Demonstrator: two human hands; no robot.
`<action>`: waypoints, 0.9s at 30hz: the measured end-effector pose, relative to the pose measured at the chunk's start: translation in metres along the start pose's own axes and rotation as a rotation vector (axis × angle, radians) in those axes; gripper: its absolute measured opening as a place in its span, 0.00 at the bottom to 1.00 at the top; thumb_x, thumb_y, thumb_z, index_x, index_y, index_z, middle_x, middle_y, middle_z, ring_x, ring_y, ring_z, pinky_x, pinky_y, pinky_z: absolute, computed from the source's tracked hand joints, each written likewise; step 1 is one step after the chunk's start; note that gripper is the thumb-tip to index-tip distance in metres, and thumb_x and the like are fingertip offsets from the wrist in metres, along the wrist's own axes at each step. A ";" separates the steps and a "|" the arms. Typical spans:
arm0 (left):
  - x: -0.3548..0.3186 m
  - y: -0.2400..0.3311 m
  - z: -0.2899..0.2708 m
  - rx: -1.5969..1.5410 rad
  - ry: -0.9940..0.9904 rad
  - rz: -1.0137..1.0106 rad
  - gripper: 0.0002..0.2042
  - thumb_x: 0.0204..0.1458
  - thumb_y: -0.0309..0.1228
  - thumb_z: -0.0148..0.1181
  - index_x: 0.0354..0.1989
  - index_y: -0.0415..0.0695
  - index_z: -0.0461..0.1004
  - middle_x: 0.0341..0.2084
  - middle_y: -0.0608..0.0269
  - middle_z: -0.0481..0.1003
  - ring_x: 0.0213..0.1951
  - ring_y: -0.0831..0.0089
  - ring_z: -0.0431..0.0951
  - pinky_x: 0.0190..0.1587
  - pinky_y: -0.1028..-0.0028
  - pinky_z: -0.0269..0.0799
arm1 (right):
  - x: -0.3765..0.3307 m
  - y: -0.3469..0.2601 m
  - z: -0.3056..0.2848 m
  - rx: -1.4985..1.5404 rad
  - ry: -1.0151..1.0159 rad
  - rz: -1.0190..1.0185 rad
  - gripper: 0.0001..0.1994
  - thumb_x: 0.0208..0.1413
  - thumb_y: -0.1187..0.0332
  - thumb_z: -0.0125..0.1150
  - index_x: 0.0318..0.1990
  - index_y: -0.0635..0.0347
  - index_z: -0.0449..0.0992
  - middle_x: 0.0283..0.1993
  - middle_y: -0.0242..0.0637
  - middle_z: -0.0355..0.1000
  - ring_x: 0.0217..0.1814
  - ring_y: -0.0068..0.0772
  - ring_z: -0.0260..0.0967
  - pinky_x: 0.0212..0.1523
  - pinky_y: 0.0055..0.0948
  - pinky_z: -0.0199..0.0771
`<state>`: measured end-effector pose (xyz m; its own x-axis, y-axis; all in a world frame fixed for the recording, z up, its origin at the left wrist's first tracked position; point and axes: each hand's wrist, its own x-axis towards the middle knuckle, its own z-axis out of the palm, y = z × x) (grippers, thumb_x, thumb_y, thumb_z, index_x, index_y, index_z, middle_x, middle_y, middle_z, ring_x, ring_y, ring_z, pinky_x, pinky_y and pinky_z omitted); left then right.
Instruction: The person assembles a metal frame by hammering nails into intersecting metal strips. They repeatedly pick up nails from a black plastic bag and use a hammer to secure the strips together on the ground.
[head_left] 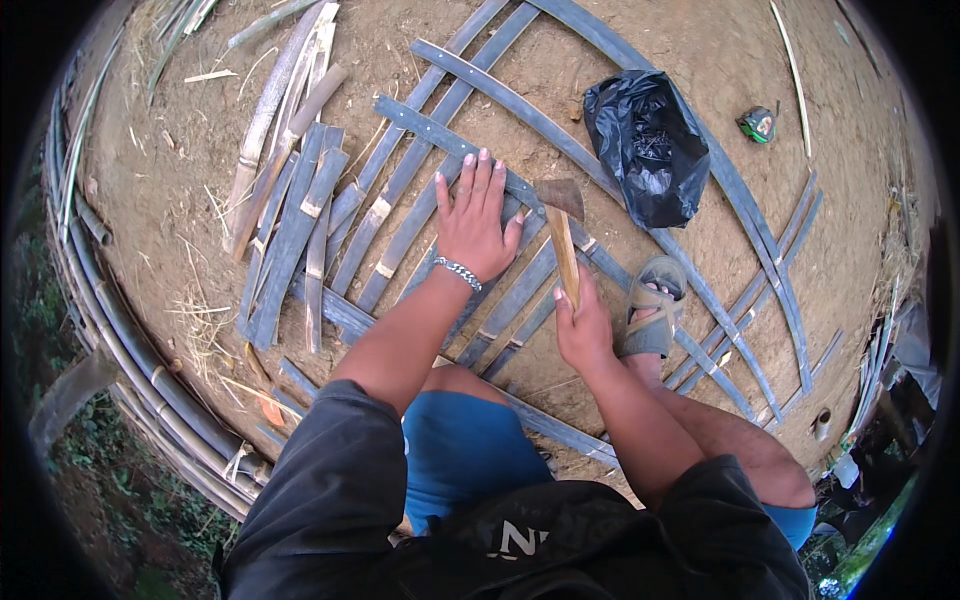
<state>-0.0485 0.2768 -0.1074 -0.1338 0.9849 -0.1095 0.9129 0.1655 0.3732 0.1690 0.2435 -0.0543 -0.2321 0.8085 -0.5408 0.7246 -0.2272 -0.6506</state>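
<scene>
My left hand (474,218), with a silver bracelet on the wrist, lies flat with fingers spread on dark split bamboo slats (400,190) that cross each other on the bare earth. My right hand (583,325) grips the wooden handle of a hammer (562,225). The hammer's rusty head rests over a long slat (480,155) just right of my left fingers. My right foot in a grey sandal (652,305) stands beside the right hand.
A black plastic bag (645,145) holding nails lies past the hammer. A small green tape measure (758,123) sits at the far right. Loose slats (290,230) and pale bamboo strips (275,110) are piled at left. Whole bamboo poles (120,330) curve along the left edge.
</scene>
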 end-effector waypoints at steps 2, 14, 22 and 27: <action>0.000 -0.002 0.005 0.026 -0.014 0.007 0.40 0.58 0.48 0.55 0.77 0.40 0.54 0.79 0.46 0.50 0.80 0.53 0.45 0.78 0.42 0.26 | -0.001 -0.002 0.002 -0.001 0.008 -0.001 0.29 0.69 0.62 0.55 0.75 0.58 0.58 0.66 0.62 0.69 0.65 0.69 0.69 0.63 0.55 0.70; 0.000 -0.003 0.006 0.006 -0.011 0.002 0.40 0.56 0.46 0.55 0.77 0.41 0.56 0.78 0.51 0.53 0.79 0.56 0.48 0.79 0.43 0.36 | -0.001 -0.010 -0.008 -0.154 0.046 -0.185 0.30 0.69 0.65 0.54 0.76 0.55 0.57 0.69 0.61 0.67 0.66 0.69 0.69 0.62 0.55 0.71; -0.001 -0.005 0.008 0.047 -0.021 -0.008 0.38 0.58 0.47 0.51 0.77 0.43 0.56 0.79 0.57 0.52 0.80 0.61 0.47 0.79 0.44 0.35 | 0.000 -0.017 -0.012 -0.139 0.086 -0.233 0.29 0.69 0.67 0.54 0.76 0.56 0.57 0.69 0.62 0.67 0.65 0.70 0.69 0.62 0.55 0.71; 0.000 -0.004 0.009 0.042 -0.012 -0.005 0.38 0.58 0.47 0.51 0.77 0.44 0.56 0.79 0.58 0.52 0.80 0.62 0.47 0.79 0.44 0.35 | 0.003 -0.008 -0.007 -0.199 0.058 -0.222 0.29 0.68 0.68 0.55 0.75 0.60 0.57 0.66 0.63 0.69 0.63 0.70 0.70 0.61 0.55 0.72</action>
<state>-0.0487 0.2752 -0.1169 -0.1344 0.9833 -0.1227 0.9274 0.1684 0.3340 0.1674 0.2520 -0.0472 -0.3654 0.8577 -0.3618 0.7747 0.0646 -0.6291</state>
